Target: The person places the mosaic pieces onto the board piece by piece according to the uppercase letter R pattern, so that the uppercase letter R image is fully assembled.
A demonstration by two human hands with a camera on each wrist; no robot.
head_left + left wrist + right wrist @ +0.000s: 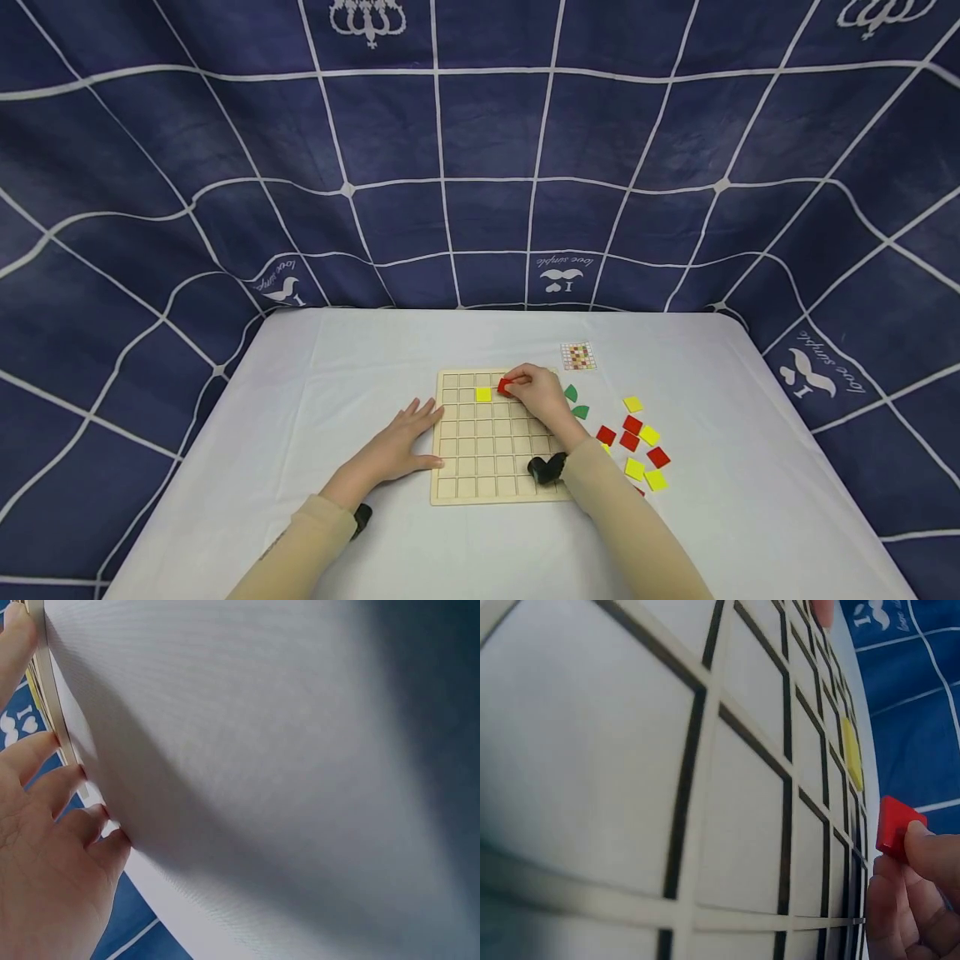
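Right hand [542,398] pinching red tile [504,387] over grid board [487,467], beside yellow tile [483,394]

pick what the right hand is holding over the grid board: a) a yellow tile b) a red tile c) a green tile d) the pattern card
b, the right hand pinches a red tile in its fingertips above the wooden grid board, next to the yellow tile already set in a cell; the right wrist view shows the same red tile at the fingers.

Board cells [487,450] lie open; loose tiles [637,442] crowd its right side.
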